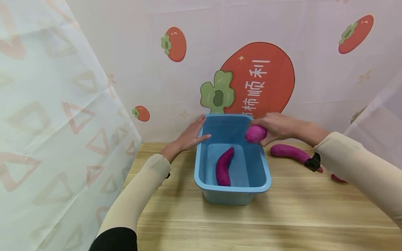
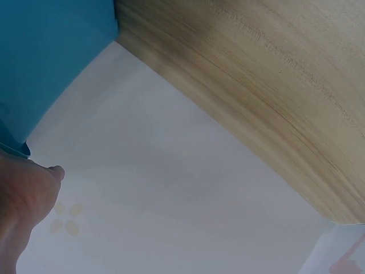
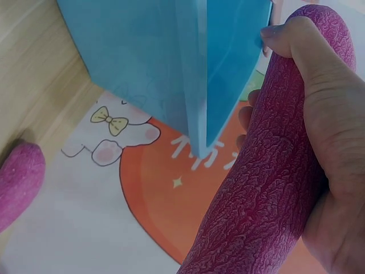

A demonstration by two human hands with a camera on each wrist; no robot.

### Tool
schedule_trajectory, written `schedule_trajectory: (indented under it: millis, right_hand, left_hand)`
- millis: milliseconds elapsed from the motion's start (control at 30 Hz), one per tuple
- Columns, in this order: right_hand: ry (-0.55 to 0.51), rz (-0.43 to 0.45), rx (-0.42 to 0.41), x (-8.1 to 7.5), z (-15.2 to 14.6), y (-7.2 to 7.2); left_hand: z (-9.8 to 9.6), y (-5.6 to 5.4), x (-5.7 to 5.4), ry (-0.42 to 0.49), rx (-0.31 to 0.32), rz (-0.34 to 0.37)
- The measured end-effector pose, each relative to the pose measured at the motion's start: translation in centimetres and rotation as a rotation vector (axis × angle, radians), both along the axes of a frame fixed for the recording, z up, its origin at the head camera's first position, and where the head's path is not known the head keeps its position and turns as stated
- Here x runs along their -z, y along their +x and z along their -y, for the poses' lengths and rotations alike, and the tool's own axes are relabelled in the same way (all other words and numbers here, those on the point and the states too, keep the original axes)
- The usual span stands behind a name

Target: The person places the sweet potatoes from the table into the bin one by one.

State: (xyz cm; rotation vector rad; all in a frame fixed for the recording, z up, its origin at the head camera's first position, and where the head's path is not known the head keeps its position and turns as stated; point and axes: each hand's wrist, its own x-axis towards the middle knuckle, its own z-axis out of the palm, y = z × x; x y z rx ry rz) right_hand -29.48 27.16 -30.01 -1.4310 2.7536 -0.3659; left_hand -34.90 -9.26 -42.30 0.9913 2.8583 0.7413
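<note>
A light-blue plastic basin (image 1: 233, 189) stands on the wooden table, with one long, curved purple sweet potato (image 1: 224, 167) lying inside. At the basin's back left rim rests my left hand (image 1: 189, 135), fingers extended and thumb over the inside; the left wrist view shows only part of this hand (image 2: 28, 194). My right hand (image 1: 276, 126) grips another purple sweet potato (image 1: 255, 134) above the basin's back right rim. In the right wrist view, its wrinkled skin (image 3: 262, 165) shows with the fingers and thumb wrapped around it.
Right of the basin, another purple sweet potato (image 1: 289, 151) lies on the table (image 1: 301, 205), partly behind the black wrist camera (image 1: 313, 162). A further purple piece (image 1: 338, 179) is mostly hidden by the right sleeve. A printed cloth (image 1: 201, 83) hangs behind the table; another sheet (image 1: 62, 132) borders the left.
</note>
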Motion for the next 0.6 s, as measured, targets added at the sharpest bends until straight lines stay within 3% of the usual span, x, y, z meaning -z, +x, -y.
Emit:
schedule_trajectory:
  millis: [600]
  right_hand:
    - [0.043,0.031,-0.049,-0.2,3.0,-0.1]
  left_hand:
    - [-0.1,-0.1,0.3,0.004,-0.003,-0.007]
